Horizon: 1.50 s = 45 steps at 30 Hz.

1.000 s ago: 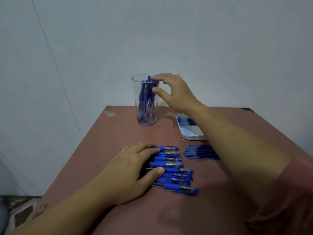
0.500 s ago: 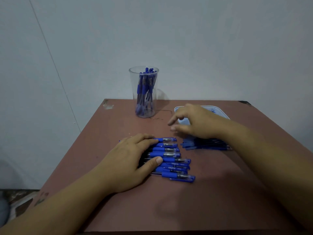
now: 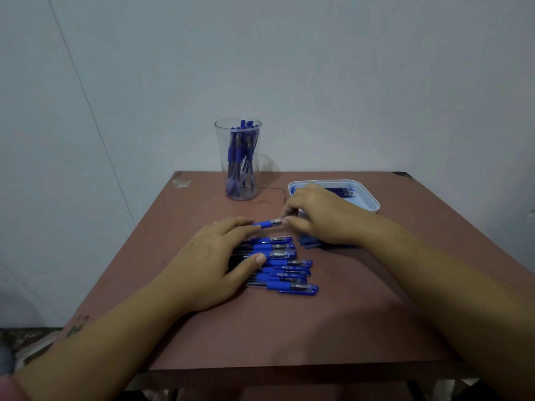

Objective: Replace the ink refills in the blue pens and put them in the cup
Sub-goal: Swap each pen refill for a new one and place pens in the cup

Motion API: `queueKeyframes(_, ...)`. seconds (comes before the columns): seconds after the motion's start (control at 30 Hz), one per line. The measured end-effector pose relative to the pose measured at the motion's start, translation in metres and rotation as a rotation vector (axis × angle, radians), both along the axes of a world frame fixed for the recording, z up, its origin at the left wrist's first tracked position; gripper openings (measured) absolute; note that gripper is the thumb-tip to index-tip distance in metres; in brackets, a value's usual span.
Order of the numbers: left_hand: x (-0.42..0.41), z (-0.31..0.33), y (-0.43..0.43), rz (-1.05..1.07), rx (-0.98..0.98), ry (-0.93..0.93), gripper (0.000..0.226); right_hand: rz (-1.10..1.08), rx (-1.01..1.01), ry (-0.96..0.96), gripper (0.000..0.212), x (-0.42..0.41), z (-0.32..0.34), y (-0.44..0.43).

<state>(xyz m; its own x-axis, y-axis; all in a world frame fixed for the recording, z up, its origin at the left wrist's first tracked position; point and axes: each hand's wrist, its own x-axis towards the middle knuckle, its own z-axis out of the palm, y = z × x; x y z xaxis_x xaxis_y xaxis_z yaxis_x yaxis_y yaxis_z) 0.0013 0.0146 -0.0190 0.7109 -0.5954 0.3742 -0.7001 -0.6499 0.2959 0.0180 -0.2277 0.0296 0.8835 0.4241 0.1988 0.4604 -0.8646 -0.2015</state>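
Several blue pens [image 3: 285,273] lie in a row on the brown table [image 3: 304,328]. My left hand [image 3: 220,261] rests flat over the row's left ends, fingers fairly straight. One blue pen [image 3: 266,224] is at the far side of the row, its left end by my left fingertips. My right hand [image 3: 321,215] pinches that pen's right end between thumb and fingers. A clear cup [image 3: 223,146] at the back of the table holds several blue pens upright.
A white tray [image 3: 373,202] with blue refills sits at the back right, partly behind my right hand. A small pile of loose refills [image 3: 311,244] lies under my right wrist. A grey wall stands close behind the table.
My right hand left the cup, came back toward me and took hold of the far pen in the row. My left hand stayed on the pens.
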Motion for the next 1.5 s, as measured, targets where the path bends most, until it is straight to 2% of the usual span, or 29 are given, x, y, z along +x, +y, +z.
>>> queueKeyframes(0.2,0.005,0.024,-0.011,-0.090,-0.041,-0.200,0.048,-0.055,0.264,-0.056,0.007,-0.042,0.012,-0.017)
queueKeyframes(0.27,0.007,0.028,-0.020,-0.142,-0.050,-0.220,0.042,-0.051,0.389,-0.076,0.013,-0.054,0.006,-0.023)
queueKeyframes(0.37,0.008,0.029,-0.033,-0.193,-0.097,-0.178,0.033,-0.065,0.547,-0.112,0.019,-0.063,-0.010,-0.024)
queueKeyframes(0.5,0.008,0.020,-0.043,-0.185,-0.188,-0.053,0.023,-0.058,0.708,-0.036,0.007,-0.064,-0.028,-0.021)
queueKeyframes(0.57,0.008,0.015,-0.045,-0.170,-0.219,0.010,0.021,-0.060,0.714,-0.029,0.008,-0.061,-0.031,-0.020)
queueKeyframes(0.8,0.008,0.011,-0.042,-0.164,-0.258,0.090,0.034,-0.076,0.666,-0.077,0.022,-0.054,-0.031,-0.019)
queueKeyframes(1.0,0.007,0.011,-0.041,-0.189,-0.250,0.169,0.029,-0.049,0.662,-0.080,0.017,-0.057,-0.031,-0.021)
queueKeyframes(1.13,0.005,0.013,-0.042,-0.200,-0.243,0.183,0.030,-0.029,0.656,-0.062,0.024,-0.060,-0.027,-0.022)
queueKeyframes(1.37,0.001,0.015,-0.043,-0.191,-0.162,0.131,0.034,-0.069,0.759,0.136,0.016,-0.062,-0.027,-0.022)
queueKeyframes(1.5,0.000,0.012,-0.041,-0.153,-0.207,0.124,0.026,-0.092,0.817,0.173,0.009,-0.060,-0.031,-0.023)
